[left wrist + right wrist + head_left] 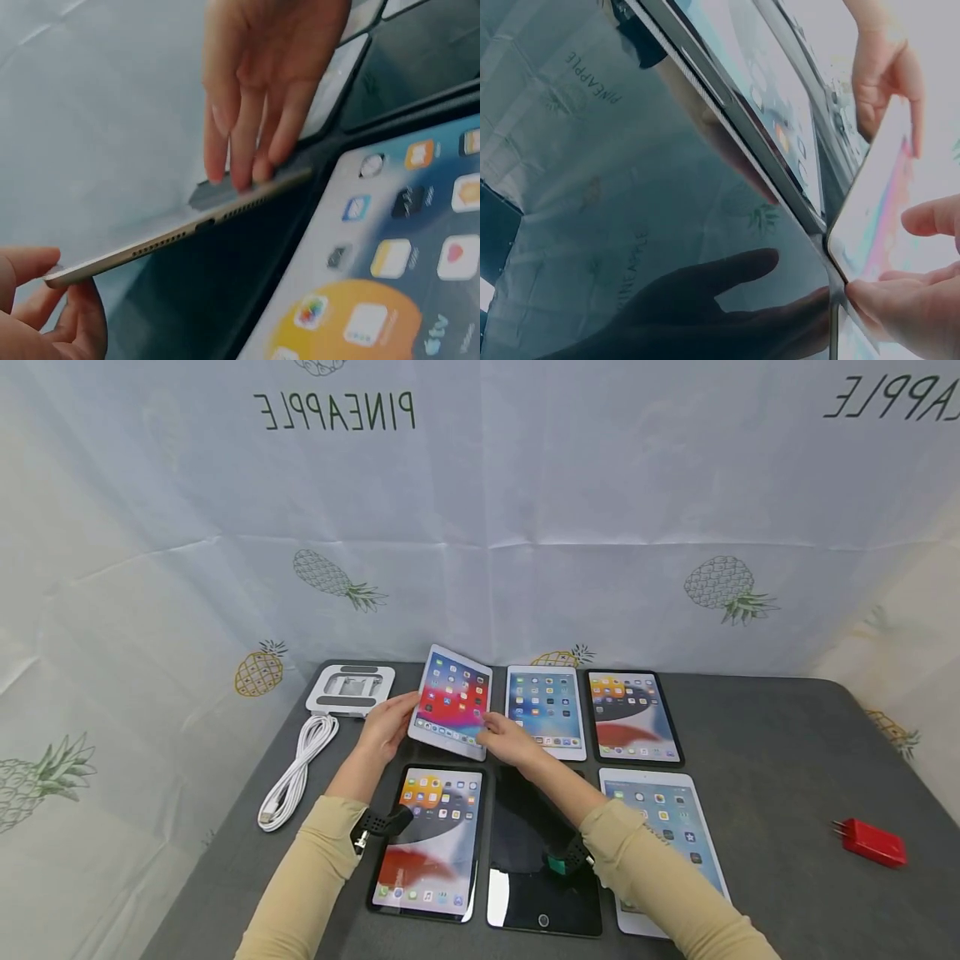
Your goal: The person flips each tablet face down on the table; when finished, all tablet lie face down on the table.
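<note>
A white-framed tablet (452,700) with a lit red and blue home screen is lifted off the grey table, tilted, at the back left of a group of tablets. My left hand (396,720) grips its left edge, thumb on the front and fingers behind. My right hand (497,732) pinches its lower right corner. In the left wrist view the tablet's gold edge (180,238) runs across, with the left hand (45,315) at its near end and the right hand's fingers (247,127) on its far end. The right wrist view shows the tablet (877,202) held between both hands.
Five more tablets lie on the table (780,760): two lit ones behind (545,706) (632,714), a lit black one (431,839), a dark one (540,852) and a white one (663,827) in front. A stand (350,687) and white cable (296,768) lie left; a red charger (870,842) lies right.
</note>
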A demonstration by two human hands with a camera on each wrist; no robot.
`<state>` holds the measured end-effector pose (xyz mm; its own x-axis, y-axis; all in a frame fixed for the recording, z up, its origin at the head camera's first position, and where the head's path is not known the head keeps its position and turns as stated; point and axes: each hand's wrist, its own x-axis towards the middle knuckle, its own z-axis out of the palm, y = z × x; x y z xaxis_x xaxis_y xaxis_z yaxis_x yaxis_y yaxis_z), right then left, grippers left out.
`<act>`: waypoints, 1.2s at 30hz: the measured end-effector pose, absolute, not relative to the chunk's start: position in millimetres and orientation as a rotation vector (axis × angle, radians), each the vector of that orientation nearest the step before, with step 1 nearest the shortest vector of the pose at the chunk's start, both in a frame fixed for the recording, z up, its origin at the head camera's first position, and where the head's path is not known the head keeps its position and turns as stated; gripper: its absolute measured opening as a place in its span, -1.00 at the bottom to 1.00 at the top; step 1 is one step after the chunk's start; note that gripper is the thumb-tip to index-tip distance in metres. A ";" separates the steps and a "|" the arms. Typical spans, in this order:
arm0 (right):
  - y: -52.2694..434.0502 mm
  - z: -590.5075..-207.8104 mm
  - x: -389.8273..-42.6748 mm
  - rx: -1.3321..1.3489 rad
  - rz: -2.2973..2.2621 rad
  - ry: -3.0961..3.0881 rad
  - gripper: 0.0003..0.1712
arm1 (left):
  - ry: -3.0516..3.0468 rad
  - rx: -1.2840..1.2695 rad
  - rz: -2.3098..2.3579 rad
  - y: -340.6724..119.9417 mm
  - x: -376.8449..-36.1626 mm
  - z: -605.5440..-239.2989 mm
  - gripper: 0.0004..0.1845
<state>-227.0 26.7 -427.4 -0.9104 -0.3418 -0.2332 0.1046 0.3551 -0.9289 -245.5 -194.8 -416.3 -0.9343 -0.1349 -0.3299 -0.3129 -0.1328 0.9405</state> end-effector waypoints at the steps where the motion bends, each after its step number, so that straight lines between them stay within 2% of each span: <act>1: 25.6 -427.3 -226.4 -0.215 -1.586 2.225 -0.32 | 1.977 -0.515 2.230 -193.7 -245.2 -414.0 -0.48; 15: 20.4 -431.1 -229.3 -0.226 -1.735 2.102 -0.42 | 1.986 -0.438 2.377 -163.1 -238.6 -386.8 -0.57; 25: 17.1 -399.8 -228.3 -0.306 -1.932 2.113 -0.51 | 2.002 -0.321 2.397 -144.3 -235.0 -382.0 -0.59; 36: 19.7 -384.6 -228.8 -0.360 -1.984 2.160 -0.47 | 1.966 -0.241 2.409 -136.5 -232.5 -382.7 -0.60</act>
